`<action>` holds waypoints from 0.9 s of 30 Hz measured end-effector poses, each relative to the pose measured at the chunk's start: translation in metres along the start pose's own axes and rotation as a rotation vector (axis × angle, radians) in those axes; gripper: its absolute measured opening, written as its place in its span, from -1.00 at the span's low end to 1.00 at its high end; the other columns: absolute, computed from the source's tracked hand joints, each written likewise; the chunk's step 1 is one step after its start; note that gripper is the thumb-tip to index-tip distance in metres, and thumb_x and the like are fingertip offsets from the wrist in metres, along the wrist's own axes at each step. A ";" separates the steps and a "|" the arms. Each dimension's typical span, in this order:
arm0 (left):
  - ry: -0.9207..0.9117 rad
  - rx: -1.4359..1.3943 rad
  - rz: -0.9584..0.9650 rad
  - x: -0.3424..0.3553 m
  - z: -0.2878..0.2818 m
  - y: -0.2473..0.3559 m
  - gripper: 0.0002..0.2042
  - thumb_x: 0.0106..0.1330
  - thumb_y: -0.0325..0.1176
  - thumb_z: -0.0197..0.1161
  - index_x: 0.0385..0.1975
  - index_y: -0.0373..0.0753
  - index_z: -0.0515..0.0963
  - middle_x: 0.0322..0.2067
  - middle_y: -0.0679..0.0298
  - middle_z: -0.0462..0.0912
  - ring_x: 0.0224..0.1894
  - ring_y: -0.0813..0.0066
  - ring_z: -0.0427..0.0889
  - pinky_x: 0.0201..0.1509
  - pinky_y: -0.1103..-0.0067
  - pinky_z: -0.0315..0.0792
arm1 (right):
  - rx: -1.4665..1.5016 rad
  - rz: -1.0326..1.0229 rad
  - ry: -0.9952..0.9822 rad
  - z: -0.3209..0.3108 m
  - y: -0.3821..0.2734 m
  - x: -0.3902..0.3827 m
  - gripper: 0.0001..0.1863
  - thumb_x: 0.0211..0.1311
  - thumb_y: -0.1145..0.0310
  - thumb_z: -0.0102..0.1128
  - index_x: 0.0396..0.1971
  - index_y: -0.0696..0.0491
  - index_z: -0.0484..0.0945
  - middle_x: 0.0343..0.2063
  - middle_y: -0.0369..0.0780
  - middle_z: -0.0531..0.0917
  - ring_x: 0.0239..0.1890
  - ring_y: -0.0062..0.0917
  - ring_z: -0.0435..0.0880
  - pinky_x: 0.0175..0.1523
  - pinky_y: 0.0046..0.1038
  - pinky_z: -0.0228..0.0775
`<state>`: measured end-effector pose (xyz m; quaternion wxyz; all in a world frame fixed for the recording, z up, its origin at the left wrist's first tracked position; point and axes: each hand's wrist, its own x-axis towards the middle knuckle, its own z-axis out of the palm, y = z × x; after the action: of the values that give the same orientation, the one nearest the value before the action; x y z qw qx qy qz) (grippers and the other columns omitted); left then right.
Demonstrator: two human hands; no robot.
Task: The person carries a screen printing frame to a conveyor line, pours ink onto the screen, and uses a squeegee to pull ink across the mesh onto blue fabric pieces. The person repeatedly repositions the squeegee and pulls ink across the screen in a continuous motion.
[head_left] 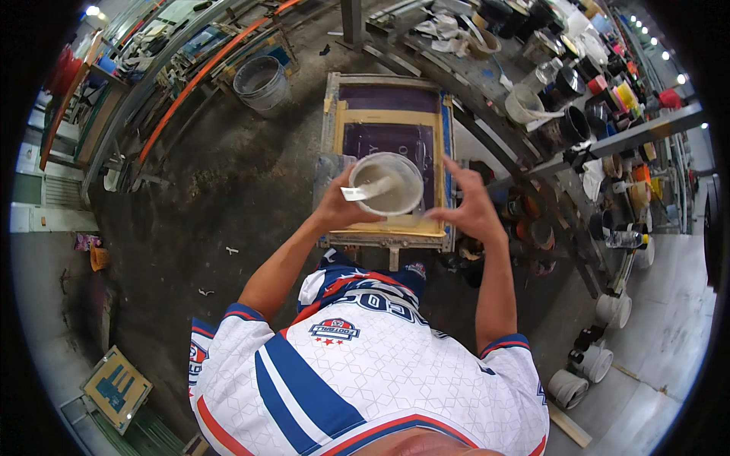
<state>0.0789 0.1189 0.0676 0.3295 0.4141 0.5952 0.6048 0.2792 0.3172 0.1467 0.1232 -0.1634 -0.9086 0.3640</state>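
Note:
A white tub of pale ink is held over a wooden printing screen frame with a dark purple mesh. My left hand grips the tub's left side, and a flat white spatula sticks out of the tub over that hand. On the tub's right, my right hand has its fingers spread, close to the rim; I cannot tell whether it touches it. The frame lies flat in front of me on a stand, edged with blue tape.
A grey bucket stands on the dirty floor at the back left. Shelves with several ink tubs and pots run along the right. More white tubs sit on the floor at the right. A small wooden frame lies at the lower left.

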 end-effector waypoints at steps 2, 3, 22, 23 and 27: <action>0.102 -0.038 0.018 0.007 -0.028 -0.027 0.00 -0.29 -0.27 0.73 0.28 -0.24 0.31 0.11 0.12 0.56 0.20 0.29 0.54 0.32 0.37 0.42 | -0.189 -0.322 0.137 -0.013 -0.044 0.027 -0.14 -0.06 0.30 0.56 0.35 -0.09 0.40 0.08 -0.07 0.59 0.10 -0.18 0.55 0.25 -0.26 0.38; 0.105 0.131 0.053 0.010 -0.034 -0.022 -0.03 -0.26 -0.28 0.72 0.27 -0.23 0.32 0.11 0.12 0.56 0.20 0.27 0.54 0.30 0.37 0.43 | -0.164 -0.360 0.064 -0.006 -0.064 0.035 -0.20 -0.02 0.32 0.52 0.32 -0.10 0.43 0.02 -0.09 0.61 0.07 -0.20 0.57 0.20 -0.26 0.42; 0.085 0.987 0.556 0.060 -0.079 0.071 -0.07 -0.29 -0.19 0.69 0.25 -0.08 0.39 0.23 0.29 0.48 0.28 0.24 0.41 0.33 0.30 0.26 | -0.477 0.011 0.177 -0.008 -0.076 0.055 -0.85 0.26 0.37 0.22 -0.43 0.14 0.59 -0.51 -0.05 0.69 -0.38 -0.10 0.72 -0.24 -0.18 0.58; 0.069 1.025 0.575 0.066 -0.080 0.075 -0.07 -0.29 -0.18 0.69 0.25 -0.06 0.39 0.23 0.31 0.47 0.28 0.25 0.41 0.32 0.31 0.25 | -0.422 -0.008 0.226 -0.003 -0.069 0.052 -0.85 0.27 0.37 0.21 -0.43 0.14 0.58 -0.50 -0.06 0.69 -0.38 -0.11 0.72 -0.24 -0.19 0.58; -0.012 1.117 0.533 0.086 -0.086 0.090 -0.06 -0.28 -0.18 0.68 0.26 -0.04 0.37 0.22 0.32 0.48 0.29 0.27 0.39 0.34 0.30 0.23 | -0.352 -0.154 0.510 0.019 -0.054 0.052 -0.84 0.25 0.36 0.30 -0.28 0.15 0.66 -0.41 -0.09 0.70 -0.31 -0.19 0.71 -0.21 -0.27 0.55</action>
<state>-0.0269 0.1502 0.1706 -0.0959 0.6620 0.6959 0.2612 0.2136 0.2890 0.1765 0.3440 -0.1988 -0.9072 0.1383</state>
